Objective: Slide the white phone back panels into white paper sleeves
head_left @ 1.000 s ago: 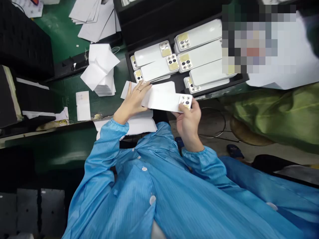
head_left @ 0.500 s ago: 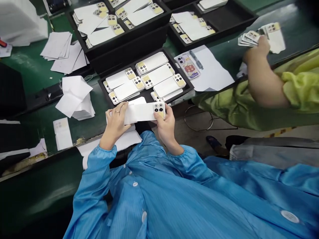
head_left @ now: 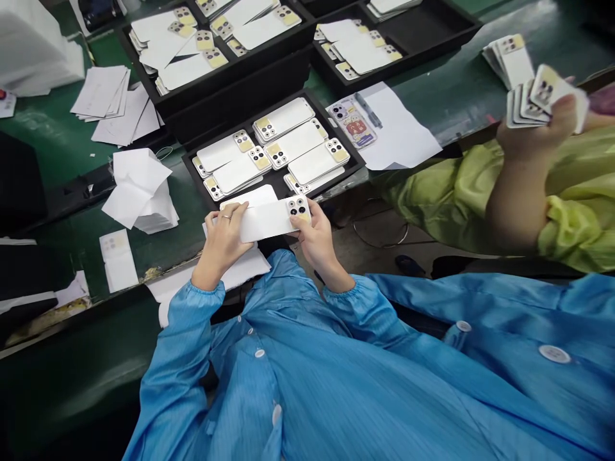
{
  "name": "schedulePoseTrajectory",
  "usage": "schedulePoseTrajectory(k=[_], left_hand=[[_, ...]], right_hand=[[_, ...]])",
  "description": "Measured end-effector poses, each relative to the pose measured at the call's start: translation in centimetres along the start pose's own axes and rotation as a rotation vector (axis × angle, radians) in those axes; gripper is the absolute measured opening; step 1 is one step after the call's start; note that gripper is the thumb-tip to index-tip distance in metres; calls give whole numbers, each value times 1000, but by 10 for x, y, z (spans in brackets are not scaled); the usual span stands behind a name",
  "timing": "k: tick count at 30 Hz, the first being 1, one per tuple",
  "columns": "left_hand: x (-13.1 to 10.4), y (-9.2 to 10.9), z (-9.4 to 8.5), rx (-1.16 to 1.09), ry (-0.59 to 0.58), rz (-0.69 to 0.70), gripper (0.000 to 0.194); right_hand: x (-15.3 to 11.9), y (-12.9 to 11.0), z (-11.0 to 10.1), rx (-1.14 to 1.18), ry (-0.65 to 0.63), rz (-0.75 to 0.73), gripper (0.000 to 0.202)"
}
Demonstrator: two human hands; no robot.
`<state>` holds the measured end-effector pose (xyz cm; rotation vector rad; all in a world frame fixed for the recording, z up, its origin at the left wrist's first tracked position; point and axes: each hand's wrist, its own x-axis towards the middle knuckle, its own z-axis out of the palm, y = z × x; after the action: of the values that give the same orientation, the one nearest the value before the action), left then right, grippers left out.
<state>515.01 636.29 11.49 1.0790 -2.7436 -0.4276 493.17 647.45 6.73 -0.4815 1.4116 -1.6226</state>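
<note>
My right hand (head_left: 318,238) pinches the camera end of a white phone back cover (head_left: 266,219), its thumb beside the lens openings and a yellow patch. At the cover's other end, my left hand (head_left: 221,242) has its fingers closed on what looks like a white sheet (head_left: 205,228), mostly hidden under the hand. The left fingertips and thumb touch the cover's plain end. Just beyond my hands, a black tray (head_left: 356,168) holds several similar covers in stacks, and another white piece (head_left: 254,196) shows at its near edge.
Behind stand more black trays (head_left: 432,32) of covers. Left are a folded paper stack (head_left: 156,211), loose sheets (head_left: 100,93) and a single cover-like sheet (head_left: 118,259). A patterned phone case (head_left: 354,125) and pen (head_left: 369,110) lie on paper at right. A co-worker's hand (head_left: 533,137) holds several covers.
The view has shifted slightly. Between my hands, the white edge that lay across the cover has moved left toward my left hand. The co-worker's hand has lifted several covers rightward.
</note>
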Motion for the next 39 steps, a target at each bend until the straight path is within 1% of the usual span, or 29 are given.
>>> schedulePoseTrajectory(k=[7, 11, 13, 15, 20, 25, 29, 34, 39], left_hand=[[2, 18, 4, 17, 36, -8, 86], [-2, 19, 8, 11, 76, -8, 88], [-4, 18, 10, 15, 93, 1, 89], [-5, 18, 12, 16, 85, 21, 89], [-5, 20, 17, 22, 40, 52, 87], [-2, 25, 17, 17, -2, 47, 86], [1, 30, 15, -4, -33, 46, 84], [5, 38, 13, -9, -64, 61, 80], [3, 40, 13, -11, -60, 72, 79]], right_hand=[[-8, 14, 2, -66, -4, -68, 77], [-8, 17, -1, -84, 6, -125, 80], [-7, 16, -2, -70, 14, -127, 79], [-7, 16, -2, -56, 6, -105, 77], [-10, 23, 4, -30, -66, -26, 75], [-14, 26, 10, -85, -79, -68, 70], [-17, 20, 14, -180, -166, -61, 68], [-22, 13, 19, -140, -274, 34, 61], [-22, 9, 20, -43, -293, 117, 61]])
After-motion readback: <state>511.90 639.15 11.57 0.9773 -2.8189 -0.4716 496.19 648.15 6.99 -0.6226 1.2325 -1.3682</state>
